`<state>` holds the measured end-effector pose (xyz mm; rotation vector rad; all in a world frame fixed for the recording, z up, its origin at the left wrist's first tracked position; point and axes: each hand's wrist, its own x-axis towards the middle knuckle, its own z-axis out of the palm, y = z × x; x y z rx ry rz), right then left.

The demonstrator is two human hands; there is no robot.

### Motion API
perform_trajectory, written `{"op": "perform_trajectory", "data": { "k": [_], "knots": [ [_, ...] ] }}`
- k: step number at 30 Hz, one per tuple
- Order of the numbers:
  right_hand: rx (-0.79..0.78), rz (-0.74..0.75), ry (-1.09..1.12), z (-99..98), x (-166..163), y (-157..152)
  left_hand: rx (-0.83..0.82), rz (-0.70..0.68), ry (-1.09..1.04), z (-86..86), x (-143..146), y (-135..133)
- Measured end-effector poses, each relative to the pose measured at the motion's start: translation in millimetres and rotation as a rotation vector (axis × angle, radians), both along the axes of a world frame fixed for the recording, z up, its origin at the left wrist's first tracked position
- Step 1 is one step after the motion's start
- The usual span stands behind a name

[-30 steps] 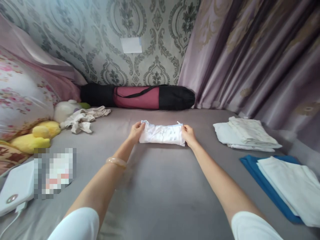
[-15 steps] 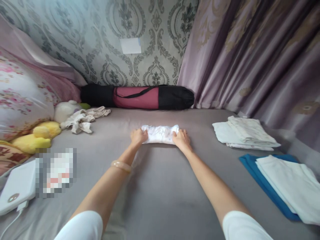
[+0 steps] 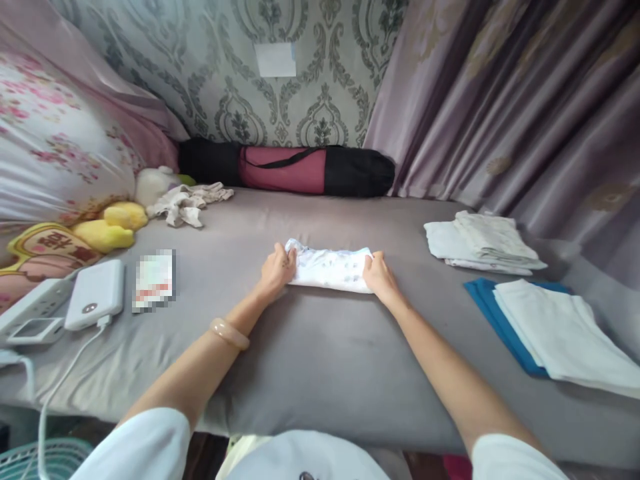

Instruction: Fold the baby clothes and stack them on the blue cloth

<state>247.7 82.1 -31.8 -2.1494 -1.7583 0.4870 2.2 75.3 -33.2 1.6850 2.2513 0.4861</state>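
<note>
A white cloth (image 3: 331, 270) with small grey prints, folded into a long narrow strip, is stretched between my hands over the middle of the bed. My left hand (image 3: 279, 270) grips its left end, where the fabric bunches up near the thumb. At the right end, my right hand (image 3: 383, 279) is closed on the corner, fingers curled around the edge. I cannot make out whether the underside rests fully on the grey sheet (image 3: 320, 353). A pale bangle (image 3: 229, 333) circles my left forearm.
Folded light clothes (image 3: 483, 243) are stacked at right, with white cloth (image 3: 560, 333) over blue cloth (image 3: 505, 327) nearer me. To the left lie a power bank (image 3: 96, 293), a power strip (image 3: 35, 307), plush toys (image 3: 107, 227) and crumpled cloth (image 3: 187, 203). Behind is a long black-and-red bag (image 3: 283, 167).
My view has tilted down, bringing the bed's front edge into sight. My hands are slightly farther apart, and the cloth between them looks longer and smoother, its small prints clearer.
</note>
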Motion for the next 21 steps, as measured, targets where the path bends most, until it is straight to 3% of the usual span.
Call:
{"op": "perform_trajectory", "data": {
  "k": [5, 9, 12, 14, 17, 19, 21],
  "knots": [
    [-0.007, 0.015, -0.294, 1.5, 2.2, -23.0, -0.075, -0.025, 0.184, 0.8, 3.8, -11.8],
    [-0.046, -0.009, -0.246, 7.7, 22.6, -21.1, -0.127, -0.007, 0.186, 11.9, -15.6, -12.9],
    [0.076, -0.008, -0.226, 13.5, 20.0, -24.4, 0.028, 0.017, 0.184, 19.3, -21.8, -21.6],
    [0.231, 0.130, -0.245, 13.0, -0.3, -29.6, 0.181, -0.127, 0.236, 18.0, -12.4, -29.5],
    [0.329, 0.552, -0.213, 0.6, -43.4, -36.8, 0.282, -0.525, 0.315, 3.3, 12.2, -37.4],
    [0.282, 0.658, -0.204, -11.8, -63.2, -39.0, 0.238, -0.604, 0.340, -10.2, 23.9, -38.0],
    [0.240, 0.687, -0.214, -21.5, -67.2, -38.5, 0.166, -0.593, 0.344, -20.7, 27.2, -36.0]
  ]
}}
